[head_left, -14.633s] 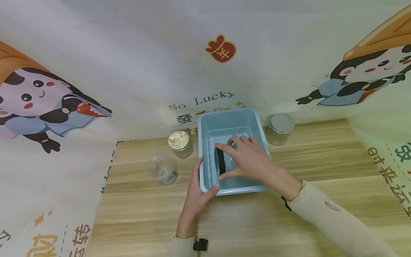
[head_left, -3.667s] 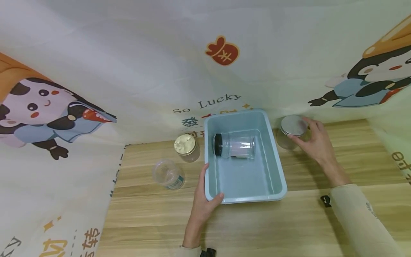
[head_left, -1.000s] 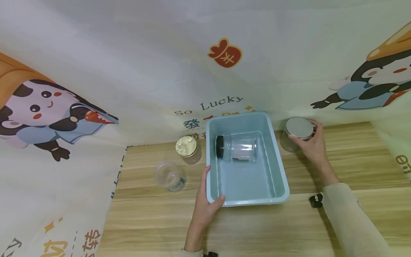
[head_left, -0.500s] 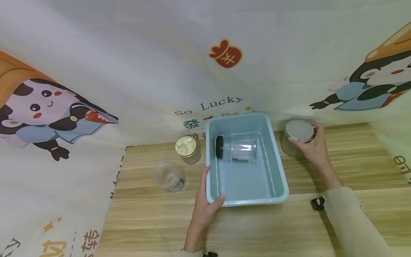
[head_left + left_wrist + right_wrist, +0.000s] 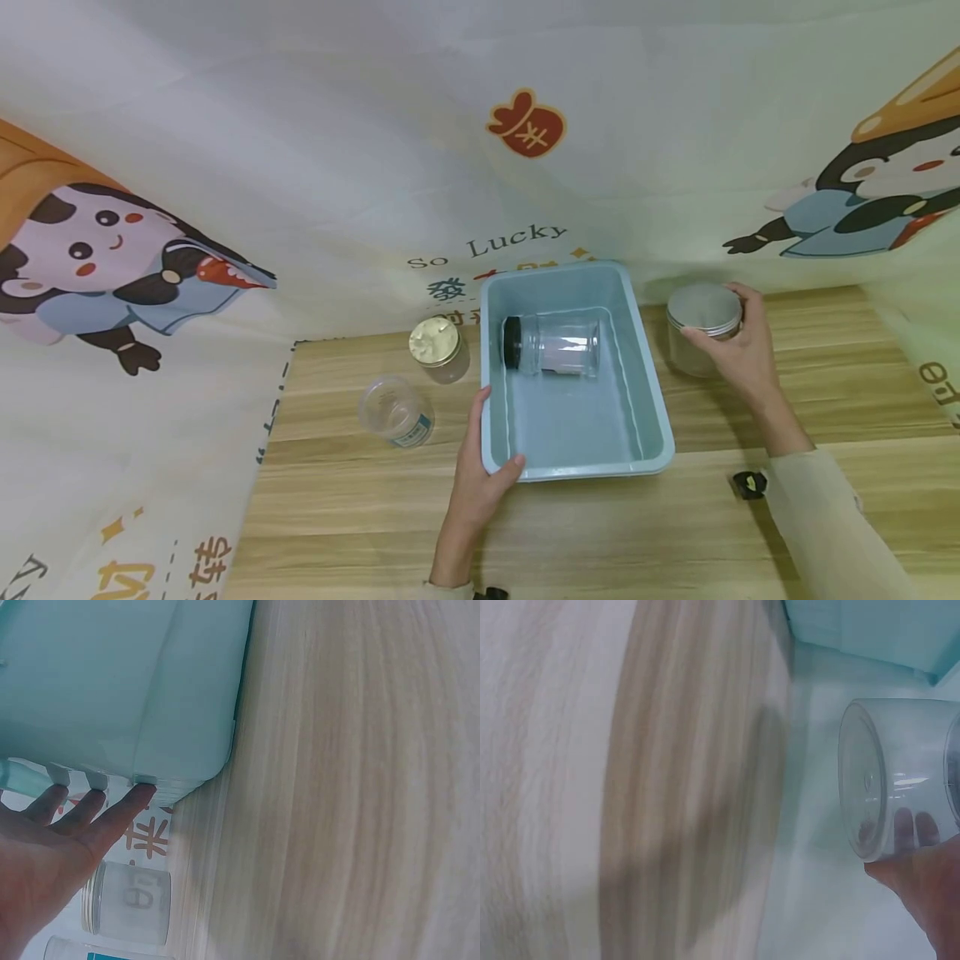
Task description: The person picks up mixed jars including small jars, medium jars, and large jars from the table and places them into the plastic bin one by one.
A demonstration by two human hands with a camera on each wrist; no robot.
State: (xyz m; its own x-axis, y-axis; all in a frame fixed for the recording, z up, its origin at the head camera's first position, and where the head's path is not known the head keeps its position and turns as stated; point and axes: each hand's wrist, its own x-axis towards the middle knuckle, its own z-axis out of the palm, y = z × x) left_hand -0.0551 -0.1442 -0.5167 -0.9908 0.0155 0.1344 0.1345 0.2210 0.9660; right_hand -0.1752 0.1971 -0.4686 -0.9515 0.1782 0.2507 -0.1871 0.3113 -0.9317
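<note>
My right hand [image 5: 742, 354] grips a clear jar with a silver lid [image 5: 702, 307], to the right of the blue plastic basin [image 5: 577, 427]. In the right wrist view the underside of this clear jar [image 5: 862, 780] shows, raised off the wood tabletop. Fingers wrap its far side and show through the wall. My left hand [image 5: 477, 486] holds the basin's front left corner, thumb over the rim and fingers along the outer wall. Inside the basin, toward the back, a clear jar with a black lid [image 5: 562, 343] lies on its side, lid to the left.
Left of the basin stand a jar with a gold lid [image 5: 437, 343] and an open clear plastic cup [image 5: 396, 410] bearing a teal label. A printed cloth [image 5: 360, 167] hangs behind the wood table [image 5: 600, 542] and along its sides.
Earlier my right hand was lowering the black-lidded jar into the basin; that jar now lies there. Over the last second the silver-lidded jar has lifted and come slightly nearer. The left hand stays put.
</note>
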